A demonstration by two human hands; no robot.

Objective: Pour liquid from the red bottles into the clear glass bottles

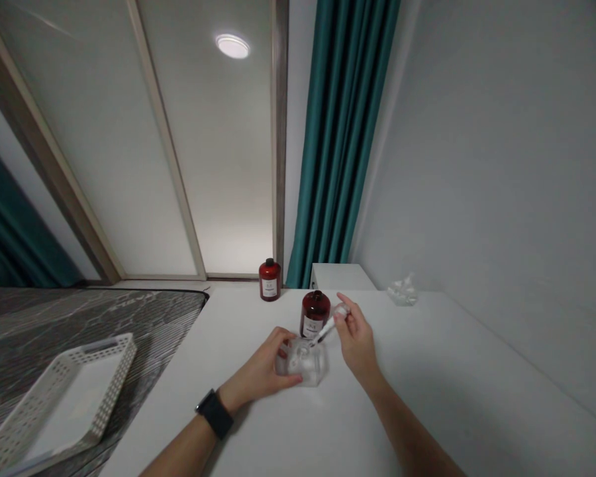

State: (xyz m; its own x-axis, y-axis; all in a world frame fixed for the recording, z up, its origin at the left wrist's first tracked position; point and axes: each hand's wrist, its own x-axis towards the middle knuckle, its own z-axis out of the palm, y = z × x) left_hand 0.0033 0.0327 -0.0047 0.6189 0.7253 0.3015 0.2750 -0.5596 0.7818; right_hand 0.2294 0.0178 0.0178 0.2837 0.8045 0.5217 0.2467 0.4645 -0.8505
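My left hand [277,363] is wrapped around the side of a clear, faceted bottle [314,368] on the white table [357,424]. In the fingers of my right hand [358,338] is a slim white stick [324,329] with a clear rounded end. It slants down to the left, its dark lower tip at the clear bottle's top; whether the tip is inside the opening I cannot tell. Just behind stands a dark red bottle [316,306] with a white label. A second red bottle [269,281], with a black cap, stands farther back.
Crumpled clear plastic [402,291] lies at the table's back right. Behind the table are a white box-shaped piece [340,276] and a teal curtain [345,146]. Lower left, a white perforated basket [110,391] rests on a grey patterned surface [169,318].
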